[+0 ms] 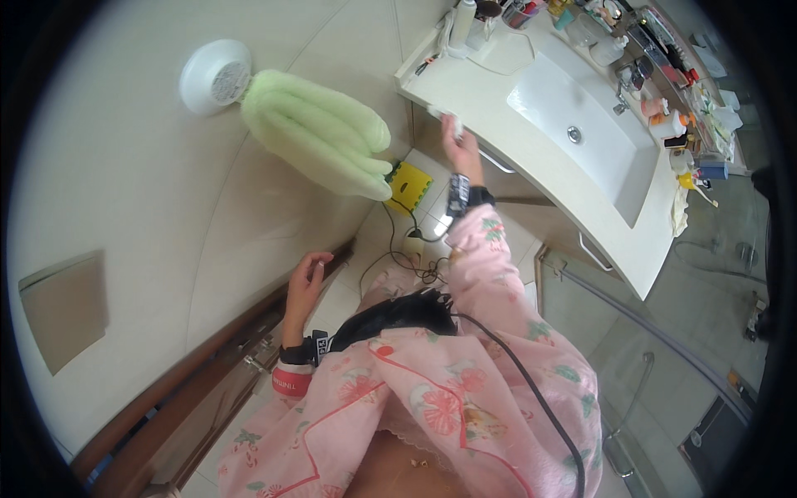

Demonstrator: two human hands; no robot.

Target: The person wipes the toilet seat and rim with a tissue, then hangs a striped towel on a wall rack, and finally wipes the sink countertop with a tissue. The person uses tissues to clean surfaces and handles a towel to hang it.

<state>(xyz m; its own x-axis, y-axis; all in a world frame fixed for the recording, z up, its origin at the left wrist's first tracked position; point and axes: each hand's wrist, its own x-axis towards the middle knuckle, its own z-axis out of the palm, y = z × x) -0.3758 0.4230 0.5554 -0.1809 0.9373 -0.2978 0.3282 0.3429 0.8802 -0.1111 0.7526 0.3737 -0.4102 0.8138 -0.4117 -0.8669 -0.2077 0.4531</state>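
Note:
My right hand (462, 149) is at the front edge of the cream vanity countertop (485, 115), closed around a small crumpled white thing (457, 128), perhaps a tissue or wipe. Blur hides exactly what it is. My left hand (305, 274) hangs in the air by the tiled wall with its fingers loosely bent and apart. It holds nothing that I can see. Beyond the countertop edge lies the white washbasin (579, 118) with its metal drain. Both wrists wear black straps, and a red band circles the left cuff.
A pale green fluffy towel (311, 127) hangs from a white wall holder (215, 78). Below it are a yellow step stool (410, 187) and dark cables (392, 233) on the floor. Bottles (609, 51) crowd the basin's back. Wooden door (180, 398) left; glass shower enclosure (647, 336) right.

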